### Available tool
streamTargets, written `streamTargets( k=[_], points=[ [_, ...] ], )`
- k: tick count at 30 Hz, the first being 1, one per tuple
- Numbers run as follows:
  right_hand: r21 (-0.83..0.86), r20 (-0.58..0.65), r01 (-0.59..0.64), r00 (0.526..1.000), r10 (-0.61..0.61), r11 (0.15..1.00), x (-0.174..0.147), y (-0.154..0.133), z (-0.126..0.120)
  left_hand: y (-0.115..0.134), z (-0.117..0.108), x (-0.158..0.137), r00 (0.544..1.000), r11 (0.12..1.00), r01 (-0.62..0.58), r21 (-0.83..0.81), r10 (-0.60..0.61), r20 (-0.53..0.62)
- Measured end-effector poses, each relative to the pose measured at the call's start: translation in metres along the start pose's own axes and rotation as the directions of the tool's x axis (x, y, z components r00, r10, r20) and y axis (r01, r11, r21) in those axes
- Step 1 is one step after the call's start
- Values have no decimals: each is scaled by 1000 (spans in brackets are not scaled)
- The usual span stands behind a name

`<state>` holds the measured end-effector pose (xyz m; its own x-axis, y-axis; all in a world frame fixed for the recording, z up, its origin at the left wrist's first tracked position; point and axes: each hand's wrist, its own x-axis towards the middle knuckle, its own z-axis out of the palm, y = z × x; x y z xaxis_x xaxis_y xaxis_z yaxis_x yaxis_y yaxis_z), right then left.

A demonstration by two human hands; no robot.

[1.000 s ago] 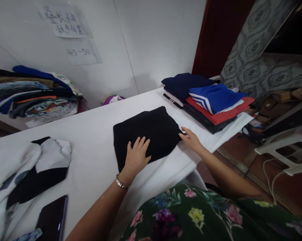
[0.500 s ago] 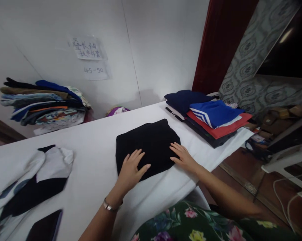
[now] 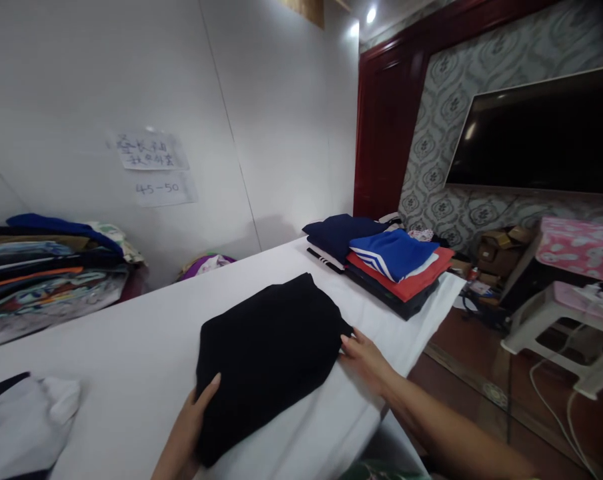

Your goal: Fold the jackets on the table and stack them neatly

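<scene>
Black garment [image 3: 266,353], folded over the white counter [image 3: 146,327], should handle soft, limp and light, so support both sides; your left hand's [image 3: 187,423] grip clasps the left edge, thumb on top, your right hand's [image 3: 366,360] pinches the right corner

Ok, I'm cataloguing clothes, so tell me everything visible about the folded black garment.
The black garment looks like plain, matte fabric, folded into an uneven bundle; no print shows. It spreads over the white table, left of a clothes pile. The left hand holds its left edge, thumb on top; the right hand holds its right corner. Whether its near edge is lifted is unclear.
</scene>
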<state>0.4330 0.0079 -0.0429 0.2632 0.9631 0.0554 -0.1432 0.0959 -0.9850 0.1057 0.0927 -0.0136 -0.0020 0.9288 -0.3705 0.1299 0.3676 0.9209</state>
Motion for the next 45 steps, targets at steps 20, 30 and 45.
streamTargets(
  k=[20,30,45],
  points=[
    [352,456,-536,814,360,767,-12,-1,72,19,3,-23,931,859,358,-365,-300,207],
    [442,173,-525,846,505,727,1,22,111,3,1,-19,978,960,159,-229,-121,171],
    [520,96,-506,835,542,688,3,21,111,3,10,-25,975,961,195,-197,-168,147]
  ],
)
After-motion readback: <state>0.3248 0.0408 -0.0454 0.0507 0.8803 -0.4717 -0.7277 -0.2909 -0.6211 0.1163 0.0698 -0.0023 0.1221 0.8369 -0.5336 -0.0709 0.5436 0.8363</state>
